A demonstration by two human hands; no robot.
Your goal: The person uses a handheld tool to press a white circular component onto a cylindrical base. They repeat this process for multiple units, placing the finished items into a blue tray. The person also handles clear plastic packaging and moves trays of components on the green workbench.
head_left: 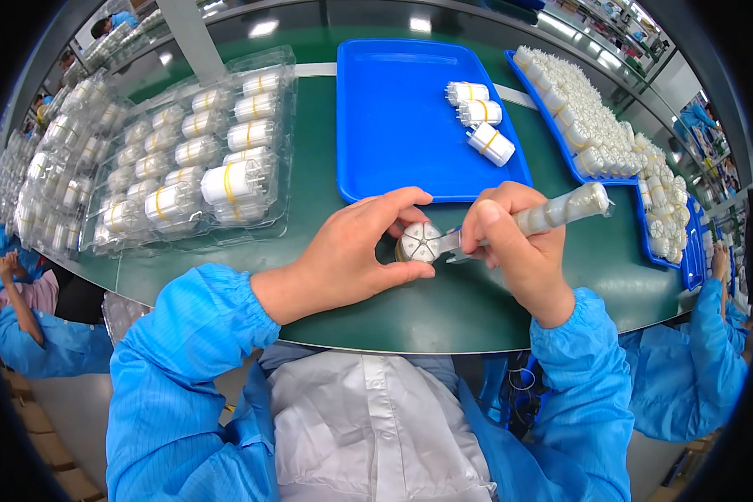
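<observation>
My left hand [335,258] grips a short white cylinder [420,242] between thumb and fingers, over the near side of the table. Its round end faces up and is split into wedge-shaped segments by dark lines. My right hand [523,247] is closed around a hand tool [565,207] with a thick, pale, translucent handle pointing to the right. The tool's slim metal tip meets the right edge of the cylinder's end; its exact kind is hard to make out. Just beyond my hands, a blue tray [393,125] holds several white cylinders [478,112] with yellow bands at its right side.
At left, clear plastic trays [280,188] hold rows of yellow-banded white cylinders, with more stacked beyond. Blue trays [552,113] piled with white parts stand at right. The green tabletop [343,322] ends close to my body. Co-workers in blue sleeves sit on both sides.
</observation>
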